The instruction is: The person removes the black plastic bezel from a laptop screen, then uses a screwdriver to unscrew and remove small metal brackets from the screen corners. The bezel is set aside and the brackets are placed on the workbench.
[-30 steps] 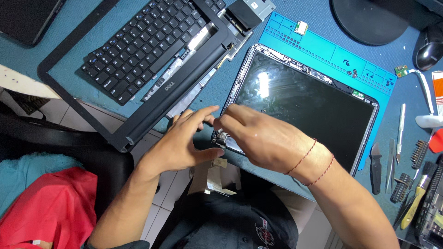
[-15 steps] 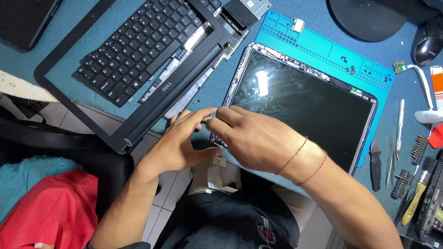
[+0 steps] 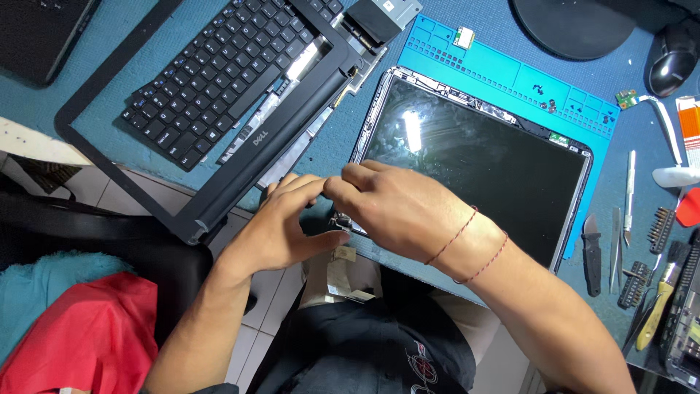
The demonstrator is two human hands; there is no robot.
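Workbench | left hand (image 3: 281, 230), right hand (image 3: 397, 208): fingers curled, pinching laptop screen (image 3: 481, 164) corner

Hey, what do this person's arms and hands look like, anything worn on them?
Both forearms are bare, with no sleeves and no gloves. The right hand has two thin red string bracelets around the wrist. The left hand wears nothing visible.
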